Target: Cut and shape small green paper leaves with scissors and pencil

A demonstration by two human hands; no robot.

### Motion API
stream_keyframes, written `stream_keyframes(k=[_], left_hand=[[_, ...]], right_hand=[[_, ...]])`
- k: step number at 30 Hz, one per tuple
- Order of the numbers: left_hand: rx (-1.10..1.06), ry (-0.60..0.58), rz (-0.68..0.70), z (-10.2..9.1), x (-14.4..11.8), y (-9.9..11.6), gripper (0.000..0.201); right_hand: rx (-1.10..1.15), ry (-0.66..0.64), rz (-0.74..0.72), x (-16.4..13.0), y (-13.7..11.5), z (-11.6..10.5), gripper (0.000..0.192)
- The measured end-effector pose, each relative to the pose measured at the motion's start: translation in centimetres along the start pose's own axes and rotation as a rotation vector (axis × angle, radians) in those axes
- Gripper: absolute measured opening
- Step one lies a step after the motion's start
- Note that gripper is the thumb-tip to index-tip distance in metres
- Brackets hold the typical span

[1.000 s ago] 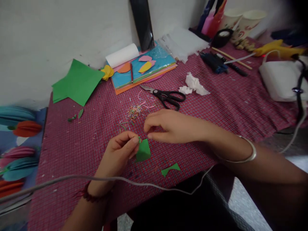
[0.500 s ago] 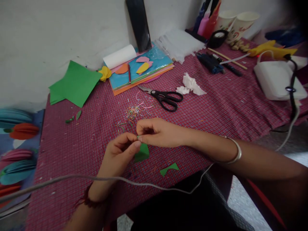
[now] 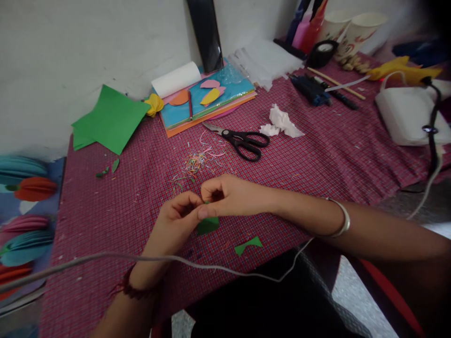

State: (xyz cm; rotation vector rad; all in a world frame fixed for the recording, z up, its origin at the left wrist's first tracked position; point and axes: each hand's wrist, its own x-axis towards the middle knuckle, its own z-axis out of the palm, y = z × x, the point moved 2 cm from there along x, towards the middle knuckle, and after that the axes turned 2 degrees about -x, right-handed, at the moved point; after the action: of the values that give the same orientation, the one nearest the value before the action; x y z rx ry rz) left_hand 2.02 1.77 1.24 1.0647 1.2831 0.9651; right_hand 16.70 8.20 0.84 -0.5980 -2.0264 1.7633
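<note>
Both hands meet over the front middle of the red checked tablecloth (image 3: pixel 317 155). My left hand (image 3: pixel 174 225) and my right hand (image 3: pixel 229 195) pinch the top of a small folded green paper piece (image 3: pixel 207 225) between their fingertips. Most of the piece hangs below the fingers; its top edge is hidden by them. A green bow-shaped paper scrap (image 3: pixel 248 245) lies on the cloth just to the right of the piece. A heap of thin coloured paper trimmings (image 3: pixel 195 164) lies just beyond the hands.
Black scissors (image 3: pixel 243 140) lie behind the hands. Green paper sheets (image 3: pixel 109 119) and a stack of coloured sheets (image 3: pixel 207 101) sit at the back. Crumpled tissue (image 3: pixel 282 123), a white box (image 3: pixel 408 115), a glue gun (image 3: pixel 401 70), cups (image 3: pixel 359 30) are right. A grey cable (image 3: pixel 105 258) crosses my left wrist.
My right hand has drawn in toward my left hand and now pinches the green piece together with it. The piece sits lower under the fingers.
</note>
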Motion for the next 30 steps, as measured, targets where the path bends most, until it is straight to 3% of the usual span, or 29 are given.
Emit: stream_keyframes(k=[5,9,10,13,15,17,20,23,30], left_hand=[[-0.086,0.041,-0.085,-0.2,0.1,-0.7,0.015],[-0.146,-0.006,-0.107,-0.2,0.1,0.0,0.018],[-0.17,-0.008,-0.103,-0.3,0.1,0.2,0.018],[-0.213,0.006,-0.086,-0.6,0.2,0.7,0.017],[-0.216,0.002,-0.093,-0.7,0.3,0.7,0.016],[-0.205,-0.001,-0.099,-0.8,0.3,0.4,0.015],[-0.143,0.009,-0.098,-0.6,0.3,0.0,0.016],[-0.072,-0.017,-0.118,-0.4,0.2,-0.3,0.016],[0.008,-0.084,-0.116,-0.4,0.2,-0.1,0.013]], right_hand=[[0.099,-0.009,0.033,0.4,0.4,0.1,0.027],[-0.071,-0.025,0.023,0.2,-0.1,-3.3,0.016],[-0.151,0.037,0.022,0.0,-0.4,-4.9,0.015],[-0.179,0.477,-0.039,-0.9,-1.5,-9.3,0.021],[-0.142,0.532,-0.09,-1.3,-2.2,-9.8,0.023],[-0.137,0.401,-0.107,-1.2,-2.5,-8.0,0.023],[-0.144,0.109,-0.099,-0.7,-2.0,-3.7,0.027],[-0.163,-0.012,-0.047,-0.2,-1.1,-1.1,0.034],[-0.135,-0.095,0.035,0.0,-0.2,-2.1,0.007]])
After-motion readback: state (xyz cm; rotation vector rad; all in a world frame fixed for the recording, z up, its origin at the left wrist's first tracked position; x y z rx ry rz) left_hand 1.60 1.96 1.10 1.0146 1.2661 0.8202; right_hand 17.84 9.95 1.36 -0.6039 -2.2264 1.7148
